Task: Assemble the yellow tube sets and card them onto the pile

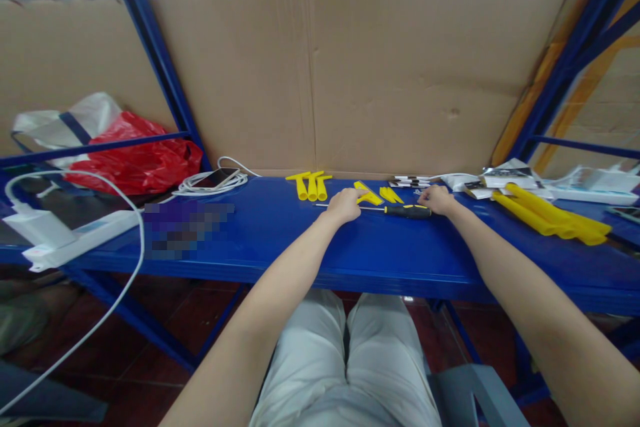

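My left hand point(345, 205) is closed at the edge of a yellow T-shaped plastic piece point(369, 193) lying on the blue tabletop. A screwdriver point(407, 211) with a black and yellow handle lies in front, its shaft running past my left fingers. My right hand point(436, 200) rests just behind the handle's end, fingers pinched together beside some tiny parts point(418, 192); what it holds is too small to make out. Small yellow strips point(391, 195) lie between my hands. Three yellow T-shaped handles point(313, 187) stand in a row to the left.
Long yellow tubes point(555, 213) and white packets point(515, 177) lie at the right. A phone point(217, 178) on a coiled white cable point(200, 185), a red bag point(137, 157) and a power strip point(95, 237) are at the left. Cardboard point(400, 73) walls the back.
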A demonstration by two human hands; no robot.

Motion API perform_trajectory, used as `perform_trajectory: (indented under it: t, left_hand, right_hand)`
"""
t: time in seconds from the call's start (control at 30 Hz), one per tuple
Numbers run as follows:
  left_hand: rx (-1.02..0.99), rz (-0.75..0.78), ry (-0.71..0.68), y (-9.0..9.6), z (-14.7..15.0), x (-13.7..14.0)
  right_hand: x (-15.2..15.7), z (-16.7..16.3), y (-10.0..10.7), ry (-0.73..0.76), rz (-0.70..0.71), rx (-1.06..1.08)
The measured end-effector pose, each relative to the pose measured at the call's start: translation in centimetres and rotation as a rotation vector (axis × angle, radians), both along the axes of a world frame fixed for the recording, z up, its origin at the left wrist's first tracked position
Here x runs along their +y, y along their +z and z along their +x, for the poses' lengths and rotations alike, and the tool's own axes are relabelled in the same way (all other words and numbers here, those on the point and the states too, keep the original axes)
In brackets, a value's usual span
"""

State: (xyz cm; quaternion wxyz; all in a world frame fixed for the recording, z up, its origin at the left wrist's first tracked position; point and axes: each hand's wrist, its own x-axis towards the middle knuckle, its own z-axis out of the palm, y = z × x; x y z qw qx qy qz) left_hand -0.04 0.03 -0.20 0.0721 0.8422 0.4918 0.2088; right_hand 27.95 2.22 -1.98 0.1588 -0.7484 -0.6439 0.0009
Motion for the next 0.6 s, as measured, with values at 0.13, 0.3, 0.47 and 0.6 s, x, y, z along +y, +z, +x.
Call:
perform_trajectory:
  t: [0.13, 0.3, 0.47, 0.6]
  left_hand:
    - [0.048, 0.027, 0.009, 0.09, 0.07, -0.14]
    - [0.111, 0.07, 0.014, 0.16, 0.14, -0.34]
    - [0.121, 0.082, 0.009, 0.16, 0.16, -0.37]
    - [0.121, 0.085, 0.002, 0.06, 0.21, -0.21]
  right_hand:
    - [0.32, 0.29, -0.08, 0.011, -0.036, 0.01]
    - [0.2, 0.0, -0.05, -0.042, -0.053, -0.036]
    - [-0.2, -0.38, 0.18, -0.042, -0.063, -0.051]
    - [0.07, -0.11, -0.04, -0.026, -0.062, -0.055]
